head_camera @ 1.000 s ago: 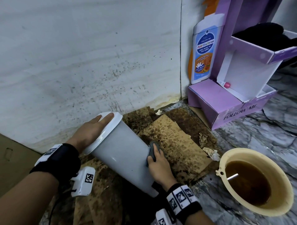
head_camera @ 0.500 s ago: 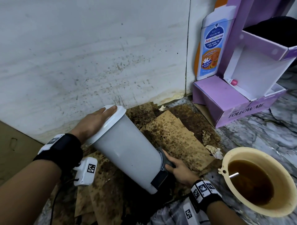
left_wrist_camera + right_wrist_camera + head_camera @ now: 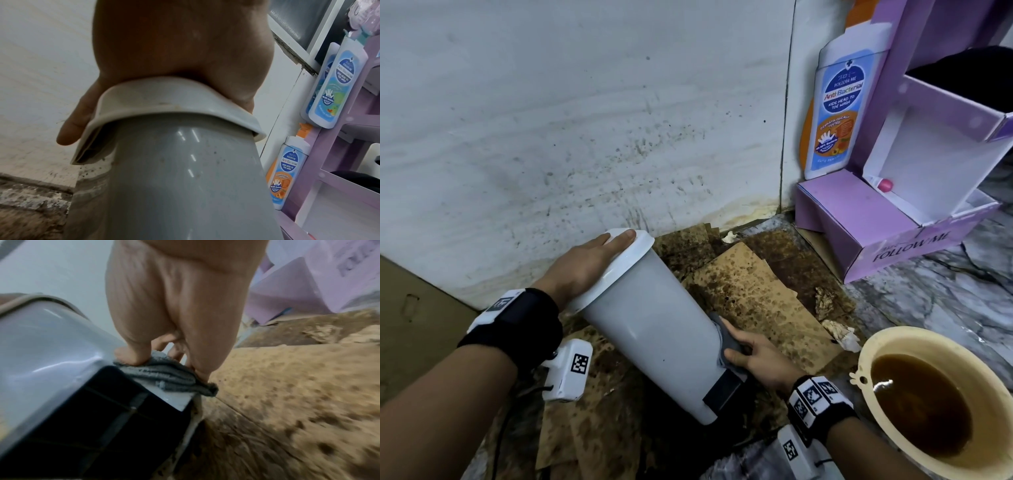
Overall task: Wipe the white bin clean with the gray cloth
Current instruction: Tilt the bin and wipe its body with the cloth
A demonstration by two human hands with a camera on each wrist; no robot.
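Far left of the bin: a flat sheet of brown cardboard [image 3: 410, 329] leaning low against the stained white wall [image 3: 585, 120].

Left hand [image 3: 582, 267] laid flat across the bin's white lid [image 3: 619, 263], fingers straight and together, reaching over the lid's top edge; thumb down along the lid's near side in the left wrist view. Pressing, not curled round anything.

White bin [image 3: 654, 339] tilted, lid end up toward the wall, base end down toward the camera, resting on spotted brown cardboard sheets [image 3: 756, 301] spread on the floor. Pale gray body, a few dark specks on it in the left wrist view. Black pedal [image 3: 722, 390] at the lower right of the base.

Gray cloth [image 3: 726, 339] folded and pressed against the bin's right side, just above the pedal. Right hand [image 3: 760, 359] clamped on the cloth: thumb on the cloth against the bin wall, fingers curled behind it, cloth bunched between them.

Right of the bin, on the cardboard sheets: crumpled scraps of paper [image 3: 839, 332]. Beyond them, low and to the right, a cream basin [image 3: 866, 346] holding brown water, standing on the marbled floor [image 3: 945, 294].

Further right and back from the bin, in the corner: a purple cardboard display stand [image 3: 859, 219] printed "FOLLOW ME", with a blue-and-orange bottle cutout [image 3: 835, 120] labelled "Anti-Bacterial" standing against the wall. A small pink-capped item [image 3: 885, 185] on the stand's white tray, too small to make out.
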